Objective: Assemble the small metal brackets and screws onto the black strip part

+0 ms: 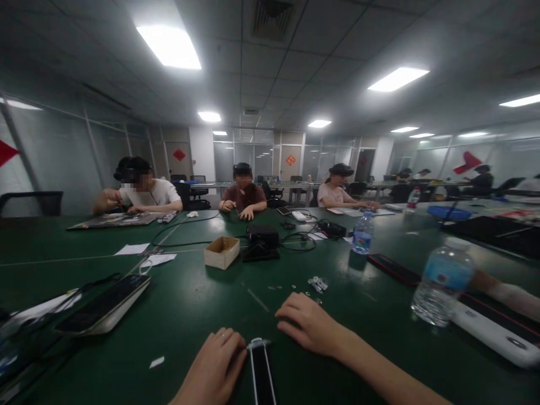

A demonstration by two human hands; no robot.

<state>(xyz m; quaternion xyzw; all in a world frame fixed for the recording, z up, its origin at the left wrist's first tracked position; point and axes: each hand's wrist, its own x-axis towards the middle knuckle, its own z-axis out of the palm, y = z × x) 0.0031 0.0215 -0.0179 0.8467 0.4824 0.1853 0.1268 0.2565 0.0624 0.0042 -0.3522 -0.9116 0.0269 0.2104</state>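
Observation:
Near the table's front edge lies a long black strip point(262, 374) with pale edges and a shiny rounded far end; its exact kind does not show. My left hand point(217, 365), a ring on one finger, is curled closed with its fingertips right at the left side of that far end. Whatever those fingers may hold is hidden. To the right of the strip, my right hand point(310, 326) rests palm down, fingers loosely bent, thumb apart, nothing visible in it. Just beyond it is a small pile of shiny metal-looking pieces point(318, 284), with several tiny ring-like bits scattered beside it.
A small open box point(221, 253) and a black device point(261, 239) stand ahead. Water bottles point(442, 281) point(363, 233) are at right, near a white device point(495, 332) and another person's forearm. A phone point(103, 304) and cables lie left. Several people sit across the table.

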